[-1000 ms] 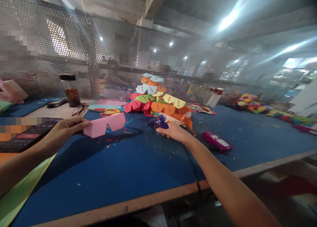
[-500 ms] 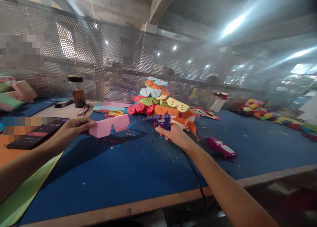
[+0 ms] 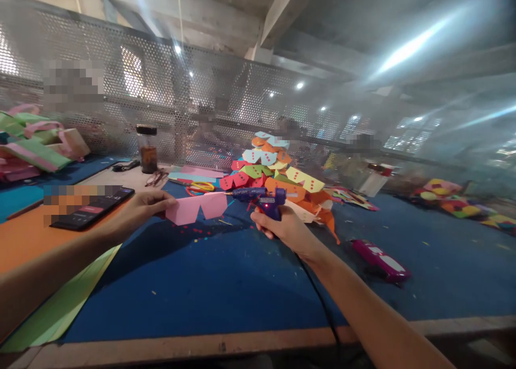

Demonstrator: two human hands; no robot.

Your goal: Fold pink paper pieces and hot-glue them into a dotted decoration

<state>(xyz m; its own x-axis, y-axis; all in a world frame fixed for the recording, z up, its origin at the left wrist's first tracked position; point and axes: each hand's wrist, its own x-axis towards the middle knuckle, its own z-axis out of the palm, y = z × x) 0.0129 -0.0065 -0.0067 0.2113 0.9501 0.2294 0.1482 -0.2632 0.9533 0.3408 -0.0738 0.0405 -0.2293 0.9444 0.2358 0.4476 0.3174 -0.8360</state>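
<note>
Pinched by its left end, a pink folded paper piece (image 3: 197,209) with a V-shaped notch is in my left hand (image 3: 155,205), above the table. My right hand (image 3: 278,224) is wrapped round the grip of a blue hot glue gun (image 3: 262,195), whose small red light is lit. The gun's nozzle points left and lies at the right end of the pink paper; whether they touch I cannot tell. Behind the gun rises a pile of coloured paper pieces (image 3: 258,170) of similar notched shape, many with red dots.
Yellow-handled scissors (image 3: 199,187) lie behind the pink paper. On the left are a phone (image 3: 92,209), a lidded jar (image 3: 148,151) and green sheets (image 3: 76,299). A magenta case-like object (image 3: 381,260) lies at right. The gun's black cord (image 3: 322,299) runs over the table's front edge.
The glue gun has come left and turned, bringing its nozzle to the pink paper's right end. The view has swung a little left, so the surroundings appear shifted right.
</note>
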